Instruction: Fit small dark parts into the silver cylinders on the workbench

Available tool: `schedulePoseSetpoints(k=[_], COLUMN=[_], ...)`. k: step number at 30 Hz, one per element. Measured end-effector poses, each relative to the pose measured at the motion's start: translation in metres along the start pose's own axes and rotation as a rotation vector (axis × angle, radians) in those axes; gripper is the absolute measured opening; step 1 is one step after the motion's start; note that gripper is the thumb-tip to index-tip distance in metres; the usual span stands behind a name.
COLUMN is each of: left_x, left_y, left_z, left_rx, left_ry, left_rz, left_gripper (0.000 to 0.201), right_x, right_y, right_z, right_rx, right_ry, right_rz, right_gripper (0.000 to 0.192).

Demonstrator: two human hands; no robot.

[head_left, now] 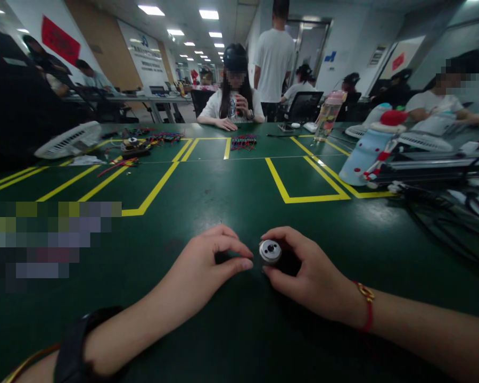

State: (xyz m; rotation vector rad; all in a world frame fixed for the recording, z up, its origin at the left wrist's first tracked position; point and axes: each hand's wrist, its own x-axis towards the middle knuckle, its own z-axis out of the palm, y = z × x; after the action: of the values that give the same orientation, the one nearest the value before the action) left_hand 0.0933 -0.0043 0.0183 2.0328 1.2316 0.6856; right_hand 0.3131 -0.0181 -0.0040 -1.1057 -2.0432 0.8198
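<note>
In the head view, a short metal cylinder (270, 252) that looks like a small motor stands with its round face up. The face has a dark centre and small holes. Around it curl the thumb and fingers of my right hand (303, 271), which grips it from the right. My left hand (209, 258) is just left of the cylinder, apart from it. Its thumb and index finger curve toward each other with a narrow gap, and nothing shows between them.
Yellow tape (317, 199) marks areas on the green table (207, 191). Red and dark wired parts (243, 142) lie farther back. A blue bottle (357, 159) and black cables (435, 223) are at right, a white fan (69, 141) at left. A person (231, 101) sits opposite.
</note>
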Motion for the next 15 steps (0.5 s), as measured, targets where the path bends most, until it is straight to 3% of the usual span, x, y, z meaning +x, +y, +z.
schedulePoseSetpoints(k=[4, 8, 12, 15], left_x=[0.000, -0.004, -0.018, -0.027], left_y=[-0.012, -0.010, -0.022, -0.045], left_z=[0.015, -0.002, -0.045, -0.068], left_rx=[0.058, 0.027, 0.054, -0.039], left_ry=[-0.045, 0.007, 0.184, 0.358], left_rz=[0.042, -0.025, -0.254, -0.413], left_gripper=[0.006, 0.019, 0.030, 0.035], right_x=[0.000, 0.001, 0.003, -0.003], right_y=[-0.001, -0.001, 0.022, 0.062], right_z=[0.003, -0.012, -0.069, -0.127], right_rx=[0.014, 0.043, -0.055, -0.360], right_ry=[0.009, 0.076, 0.318, 0.519], right_rz=[0.000, 0.048, 0.208, 0.377], right_gripper=[0.037, 0.038, 0.048, 0.055])
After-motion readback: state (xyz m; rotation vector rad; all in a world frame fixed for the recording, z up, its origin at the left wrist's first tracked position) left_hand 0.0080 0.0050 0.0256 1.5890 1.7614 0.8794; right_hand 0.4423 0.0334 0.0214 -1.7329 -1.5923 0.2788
